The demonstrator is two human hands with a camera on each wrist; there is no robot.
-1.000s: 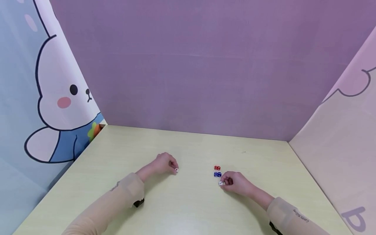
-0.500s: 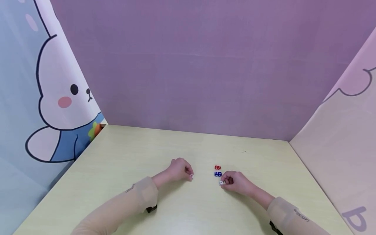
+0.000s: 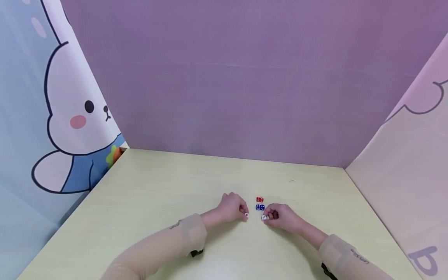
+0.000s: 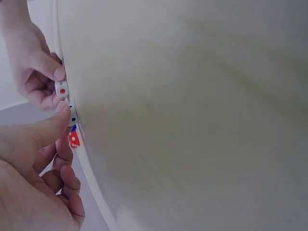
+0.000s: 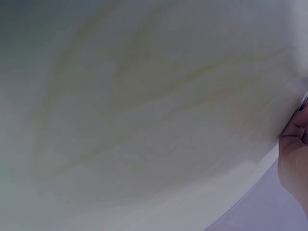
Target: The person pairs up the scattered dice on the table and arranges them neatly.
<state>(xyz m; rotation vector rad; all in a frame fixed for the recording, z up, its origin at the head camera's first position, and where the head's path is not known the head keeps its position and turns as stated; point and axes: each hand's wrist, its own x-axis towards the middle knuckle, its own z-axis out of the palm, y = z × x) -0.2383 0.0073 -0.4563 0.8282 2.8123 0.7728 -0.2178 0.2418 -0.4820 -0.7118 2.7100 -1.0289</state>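
In the head view my left hand (image 3: 231, 207) pinches a small white die (image 3: 246, 215) between thumb and fingertip, low over the table. To its right, my right hand (image 3: 282, 216) holds another white die (image 3: 264, 217) at its fingertips, just in front of the dice pairs. Two blue dice (image 3: 260, 207) sit side by side, with two red dice (image 3: 259, 199) in a row behind them. The left wrist view shows the left hand (image 4: 36, 159) close to the right hand (image 4: 33, 65), whose die (image 4: 62, 90) shows a red dot.
The pale tabletop (image 3: 168, 179) ends at a purple backdrop (image 3: 238, 85). Printed cloth (image 3: 77, 128) hangs on the left, with a pale cloth panel (image 3: 413, 175) on the right. Sleeve fabric (image 5: 144, 120) fills most of the right wrist view.
My left hand has carried its white die rightward and slightly nearer the person, closing in on the right hand. The right hand and the coloured dice have stayed in place.
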